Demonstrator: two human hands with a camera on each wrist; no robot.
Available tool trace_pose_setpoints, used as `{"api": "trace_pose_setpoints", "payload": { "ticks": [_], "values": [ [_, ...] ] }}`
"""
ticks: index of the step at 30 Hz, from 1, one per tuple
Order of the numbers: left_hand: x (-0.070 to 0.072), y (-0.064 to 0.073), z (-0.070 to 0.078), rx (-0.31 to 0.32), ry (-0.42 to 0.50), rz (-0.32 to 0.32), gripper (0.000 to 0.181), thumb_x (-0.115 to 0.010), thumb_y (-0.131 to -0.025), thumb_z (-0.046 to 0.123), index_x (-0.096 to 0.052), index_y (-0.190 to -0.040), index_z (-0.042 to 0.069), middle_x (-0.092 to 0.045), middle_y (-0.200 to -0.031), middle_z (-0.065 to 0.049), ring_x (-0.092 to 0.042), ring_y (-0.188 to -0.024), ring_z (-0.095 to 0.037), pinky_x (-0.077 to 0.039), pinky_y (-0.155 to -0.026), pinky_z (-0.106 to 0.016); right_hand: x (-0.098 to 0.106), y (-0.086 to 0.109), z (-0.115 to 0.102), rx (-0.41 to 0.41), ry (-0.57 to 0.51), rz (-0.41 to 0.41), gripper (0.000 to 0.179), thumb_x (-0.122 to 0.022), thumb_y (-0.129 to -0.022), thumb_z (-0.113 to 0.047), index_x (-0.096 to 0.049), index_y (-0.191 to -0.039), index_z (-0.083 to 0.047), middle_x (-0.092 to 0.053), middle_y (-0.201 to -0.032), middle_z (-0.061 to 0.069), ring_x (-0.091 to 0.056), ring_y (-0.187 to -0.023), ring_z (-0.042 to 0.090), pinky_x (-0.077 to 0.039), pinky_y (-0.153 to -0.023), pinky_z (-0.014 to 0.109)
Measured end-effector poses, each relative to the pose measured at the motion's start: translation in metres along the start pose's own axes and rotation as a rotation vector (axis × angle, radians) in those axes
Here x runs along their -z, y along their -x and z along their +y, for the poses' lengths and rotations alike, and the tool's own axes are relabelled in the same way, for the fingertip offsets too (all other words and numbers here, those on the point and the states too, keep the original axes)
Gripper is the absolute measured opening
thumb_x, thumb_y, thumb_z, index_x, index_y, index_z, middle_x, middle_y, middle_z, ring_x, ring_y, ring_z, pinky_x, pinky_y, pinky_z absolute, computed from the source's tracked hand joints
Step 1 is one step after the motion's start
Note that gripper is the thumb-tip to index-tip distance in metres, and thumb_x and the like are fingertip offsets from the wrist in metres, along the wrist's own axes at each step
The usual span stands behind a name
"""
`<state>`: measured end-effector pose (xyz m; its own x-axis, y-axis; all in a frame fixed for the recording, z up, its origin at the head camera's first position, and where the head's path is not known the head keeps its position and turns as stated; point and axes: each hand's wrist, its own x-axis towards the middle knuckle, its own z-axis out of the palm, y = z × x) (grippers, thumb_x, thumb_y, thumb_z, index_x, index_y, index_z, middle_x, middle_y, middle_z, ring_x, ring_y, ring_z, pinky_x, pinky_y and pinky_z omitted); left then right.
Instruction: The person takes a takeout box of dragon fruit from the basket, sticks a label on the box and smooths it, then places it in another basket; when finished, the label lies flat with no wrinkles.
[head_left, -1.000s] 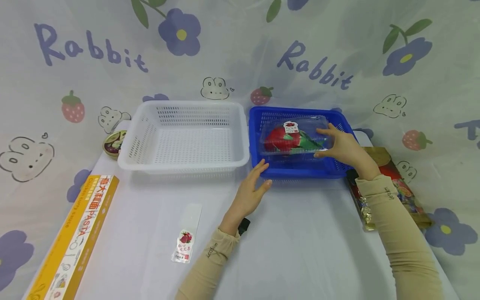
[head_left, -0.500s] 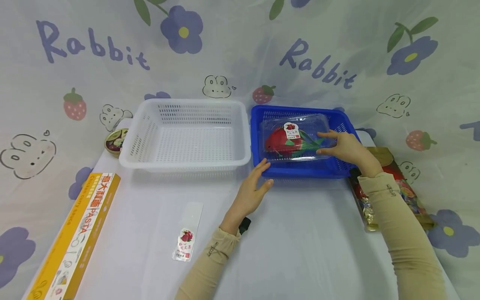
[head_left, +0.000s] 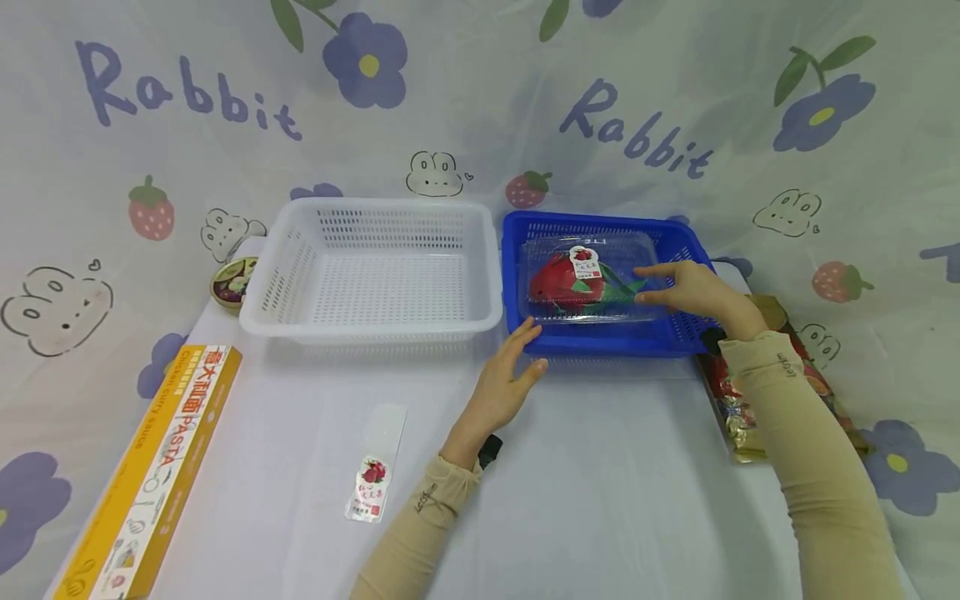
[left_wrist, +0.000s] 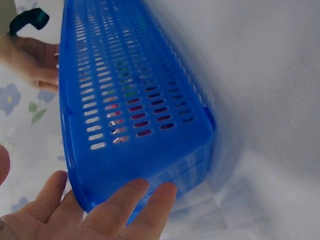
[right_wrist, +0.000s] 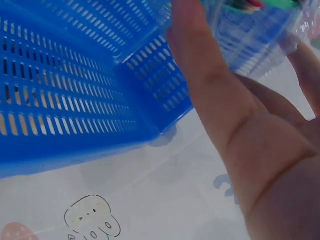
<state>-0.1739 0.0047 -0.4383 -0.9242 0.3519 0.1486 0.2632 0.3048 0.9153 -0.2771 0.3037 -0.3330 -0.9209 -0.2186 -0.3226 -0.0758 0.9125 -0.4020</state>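
A clear plastic box (head_left: 633, 248) with a printed label lies in the blue perforated basket (head_left: 600, 343). Through its lid shows a red dragon fruit (head_left: 558, 285) with green tips. My right hand (head_left: 693, 296) is over the box's right end, thumb and forefinger extended and apart; whether they touch the lid cannot be told. In the right wrist view the same hand (right_wrist: 250, 130) partly hides the box. My left hand (head_left: 498, 392) rests its spread fingertips at the basket's front left corner, beside the wall (left_wrist: 140, 155) in the left wrist view.
A white perforated basket (head_left: 375, 327) stands left of the blue one. A pasta box (head_left: 157, 467) lies at the left edge, a round tin (head_left: 228, 285) behind it. A label strip (head_left: 375, 467) lies in front. A gold-red packet (head_left: 738, 417) is under my right forearm.
The clear box has settled lower and flatter in the blue basket. My right thumb has come off its near edge and moved closer to the forefinger. My left hand has stayed put.
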Motion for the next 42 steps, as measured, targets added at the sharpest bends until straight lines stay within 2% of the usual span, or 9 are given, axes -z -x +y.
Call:
{"api": "trace_pose_setpoints", "payload": {
  "ticks": [5,14,24,28,32,35,38,40,42],
  "values": [
    [0.001,0.0,0.0,0.006,-0.003,0.001,0.054,-0.051,-0.101,0.028,-0.036,-0.15,0.012,-0.025,-0.161,-0.001,-0.026,-0.148,-0.025,-0.026,-0.118,-0.052,0.011,-0.008,-0.001,0.011,-0.064,-0.1,0.062,-0.061,-0.095,-0.036,-0.041,-0.146,-0.006,-0.034,-0.149,0.033,-0.071,-0.088,0.036,-0.052,-0.089,0.054],
    [0.002,0.002,0.001,0.008,0.0,-0.01,0.053,-0.052,-0.1,0.028,-0.036,-0.15,0.014,-0.023,-0.162,0.0,-0.025,-0.148,-0.026,-0.025,-0.119,-0.051,0.007,-0.011,0.009,-0.016,-0.084,-0.212,0.062,-0.062,-0.095,-0.024,-0.036,-0.147,-0.001,-0.042,-0.141,0.036,-0.069,-0.098,0.037,-0.057,-0.083,0.045],
    [0.003,-0.001,0.001,0.002,-0.012,-0.008,0.053,-0.052,-0.1,0.027,-0.037,-0.149,0.012,-0.024,-0.162,0.001,-0.026,-0.147,-0.026,-0.026,-0.118,-0.051,0.001,-0.018,0.008,-0.018,-0.028,-0.196,0.066,-0.063,-0.094,-0.026,-0.035,-0.148,0.0,-0.051,-0.132,0.037,-0.069,-0.089,0.029,-0.058,-0.08,0.042],
    [0.002,-0.001,0.0,0.011,-0.01,-0.013,0.054,-0.052,-0.1,0.026,-0.036,-0.149,0.012,-0.023,-0.162,0.001,-0.027,-0.147,-0.027,-0.026,-0.118,-0.052,-0.003,-0.021,0.005,-0.024,0.013,-0.192,0.067,-0.063,-0.094,-0.027,-0.033,-0.148,0.001,-0.064,-0.1,0.028,-0.057,-0.064,0.017,-0.053,-0.068,0.036],
    [0.002,-0.001,0.002,0.021,-0.018,-0.019,0.054,-0.051,-0.101,0.029,-0.035,-0.15,0.014,-0.021,-0.162,0.003,-0.026,-0.147,-0.027,-0.026,-0.118,-0.053,-0.009,-0.021,0.006,-0.056,-0.005,-0.174,0.065,-0.059,-0.096,-0.026,-0.031,-0.15,-0.002,-0.051,-0.063,0.004,-0.035,-0.048,0.011,-0.042,-0.06,0.033],
    [0.003,-0.001,0.003,0.026,-0.025,-0.03,0.055,-0.052,-0.101,0.03,-0.035,-0.15,0.014,-0.02,-0.163,0.004,-0.025,-0.148,-0.026,-0.025,-0.118,-0.053,-0.013,-0.019,0.007,-0.073,-0.02,-0.161,0.063,-0.054,-0.099,-0.025,-0.027,-0.151,-0.004,-0.068,-0.092,0.021,-0.031,-0.046,0.009,-0.04,-0.055,0.031],
    [0.004,-0.002,0.004,0.04,-0.025,-0.049,0.056,-0.052,-0.1,0.029,-0.034,-0.151,0.015,-0.019,-0.163,0.005,-0.024,-0.148,-0.026,-0.025,-0.118,-0.053,-0.017,-0.018,0.006,-0.077,0.002,-0.137,0.061,-0.051,-0.1,-0.023,-0.026,-0.152,-0.004,-0.05,-0.136,0.033,-0.041,-0.05,0.016,-0.041,-0.057,0.033],
    [0.005,-0.001,0.005,0.047,-0.02,-0.064,0.056,-0.053,-0.1,0.027,-0.033,-0.151,0.014,-0.018,-0.163,0.005,-0.028,-0.147,-0.027,-0.027,-0.118,-0.051,-0.019,-0.016,0.004,-0.075,0.035,-0.126,0.059,-0.049,-0.1,-0.022,-0.025,-0.152,-0.004,-0.04,-0.144,0.034,-0.062,-0.074,0.031,-0.048,-0.068,0.041],
    [0.005,-0.001,0.007,0.055,-0.021,-0.086,0.057,-0.053,-0.1,0.026,-0.032,-0.152,0.014,-0.016,-0.163,0.005,-0.031,-0.146,-0.027,-0.029,-0.117,-0.05,-0.021,-0.014,0.001,-0.078,0.059,-0.116,0.058,-0.047,-0.101,-0.02,-0.024,-0.151,-0.002,-0.036,-0.146,0.034,-0.054,-0.116,0.048,-0.047,-0.091,0.053]
  ]
}}
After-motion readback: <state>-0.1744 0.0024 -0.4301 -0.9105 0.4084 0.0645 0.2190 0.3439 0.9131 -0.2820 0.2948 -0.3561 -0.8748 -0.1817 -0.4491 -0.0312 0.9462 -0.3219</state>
